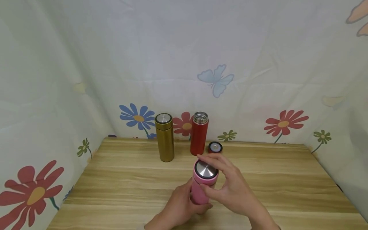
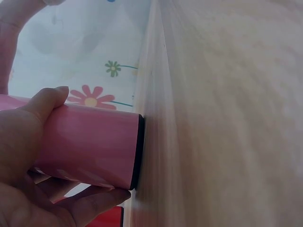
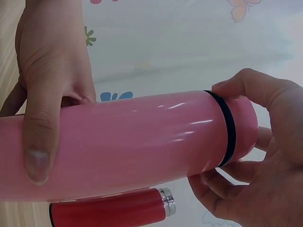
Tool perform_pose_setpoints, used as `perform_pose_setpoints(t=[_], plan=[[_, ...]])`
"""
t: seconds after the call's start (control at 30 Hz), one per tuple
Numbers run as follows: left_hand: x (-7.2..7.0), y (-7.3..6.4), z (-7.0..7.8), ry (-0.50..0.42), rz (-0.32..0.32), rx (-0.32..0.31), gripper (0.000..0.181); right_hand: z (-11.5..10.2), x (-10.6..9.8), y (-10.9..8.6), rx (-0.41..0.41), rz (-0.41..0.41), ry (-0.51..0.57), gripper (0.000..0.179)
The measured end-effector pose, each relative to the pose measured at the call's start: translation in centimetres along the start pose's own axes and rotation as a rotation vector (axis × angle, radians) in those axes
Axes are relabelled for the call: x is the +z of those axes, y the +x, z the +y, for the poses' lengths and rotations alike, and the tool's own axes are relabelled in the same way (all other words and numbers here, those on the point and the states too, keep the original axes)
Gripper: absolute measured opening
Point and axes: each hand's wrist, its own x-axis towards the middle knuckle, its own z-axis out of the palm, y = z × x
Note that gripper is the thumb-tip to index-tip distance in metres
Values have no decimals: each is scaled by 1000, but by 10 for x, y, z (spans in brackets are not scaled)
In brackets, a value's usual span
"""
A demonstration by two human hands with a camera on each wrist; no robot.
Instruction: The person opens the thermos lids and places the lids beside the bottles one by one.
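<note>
A pink thermos flask (image 1: 199, 192) with a silver-topped pink lid (image 1: 206, 169) stands upright near the front of the table. My left hand (image 1: 179, 202) grips its lower body, the thumb across the near side. Around the lid curl the fingers and thumb of my right hand (image 1: 234, 185). In the right wrist view a black ring (image 3: 227, 127) runs between the pink body (image 3: 137, 142) and the lid. The left wrist view shows the flask's black base (image 2: 138, 152) at the table surface.
Behind stand a gold thermos flask (image 1: 165, 143) with its lid on and a red thermos flask (image 1: 199, 137) with its steel mouth uncovered. A red lid (image 1: 215, 147) lies upturned beside the red one. A flowered curtain (image 1: 172, 48) closes off the wooden table's (image 1: 120, 179) back.
</note>
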Motion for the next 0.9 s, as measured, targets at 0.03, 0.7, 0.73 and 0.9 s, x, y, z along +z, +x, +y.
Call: perform_pose_setpoints(t=[0.03, 0.7, 0.73, 0.9], plan=[[0, 0, 0, 0, 2, 0, 69, 0, 0, 0, -1, -3, 1, 81], [2, 0, 1, 15, 10, -31, 73, -9, 7, -2, 180, 133, -258, 82], [2, 0, 1, 21, 12, -28, 73, -11, 8, -2, 188, 142, -275, 83], [2, 0, 2, 62, 23, -4, 74, -19, 16, -3, 171, 184, -390, 87]])
